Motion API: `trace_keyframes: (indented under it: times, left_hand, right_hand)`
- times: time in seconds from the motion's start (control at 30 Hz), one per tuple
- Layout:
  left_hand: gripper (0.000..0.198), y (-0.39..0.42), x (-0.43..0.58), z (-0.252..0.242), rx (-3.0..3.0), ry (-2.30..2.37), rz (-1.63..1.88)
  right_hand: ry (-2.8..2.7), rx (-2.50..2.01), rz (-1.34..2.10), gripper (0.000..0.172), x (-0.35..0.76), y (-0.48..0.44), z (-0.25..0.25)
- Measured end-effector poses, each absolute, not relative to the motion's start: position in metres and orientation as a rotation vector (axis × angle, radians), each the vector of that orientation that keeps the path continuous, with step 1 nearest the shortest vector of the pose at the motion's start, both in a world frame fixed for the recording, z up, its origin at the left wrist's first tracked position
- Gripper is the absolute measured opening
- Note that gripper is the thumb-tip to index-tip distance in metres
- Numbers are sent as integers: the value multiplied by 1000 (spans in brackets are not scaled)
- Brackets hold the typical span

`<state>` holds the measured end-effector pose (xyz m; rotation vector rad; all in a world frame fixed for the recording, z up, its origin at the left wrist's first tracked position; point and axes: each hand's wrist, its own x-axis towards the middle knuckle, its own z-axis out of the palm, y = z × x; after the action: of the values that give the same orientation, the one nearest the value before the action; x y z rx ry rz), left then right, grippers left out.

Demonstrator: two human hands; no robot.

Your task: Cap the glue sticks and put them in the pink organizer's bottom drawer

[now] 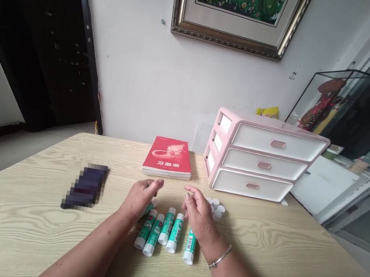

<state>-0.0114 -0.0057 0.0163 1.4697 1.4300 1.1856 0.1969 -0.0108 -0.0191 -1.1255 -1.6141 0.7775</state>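
Note:
Several green-and-white glue sticks lie side by side on the pale wooden table, just below my hands and pointing away from me. My left hand hangs over the left end of the row with its fingers curled. A glue stick is partly hidden beneath that hand, and I cannot tell if the hand holds it. My right hand stands with its fingers loosely apart, holding nothing, just above the rightmost stick. Beyond its fingertips sits a cluster of white caps.
A pink-and-white drawer unit stands at the table's far right, with a red book to its left. A pixelated dark object lies at the left. The table's far edge meets a white wall.

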Motion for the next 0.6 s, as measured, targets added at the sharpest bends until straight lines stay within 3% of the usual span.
trace_keyframes:
  times: [0.43, 0.6]
  left_hand:
    - [47, -5, -15, 18, 1383, 1421, 1225]
    - [46, 8, -23, 16, 1674, 1762, 1033]
  right_hand:
    - [-1579, -1129, 805, 46, 199, -13, -16]
    - [-1505, -1153, 671, 45, 218, -3, -15]
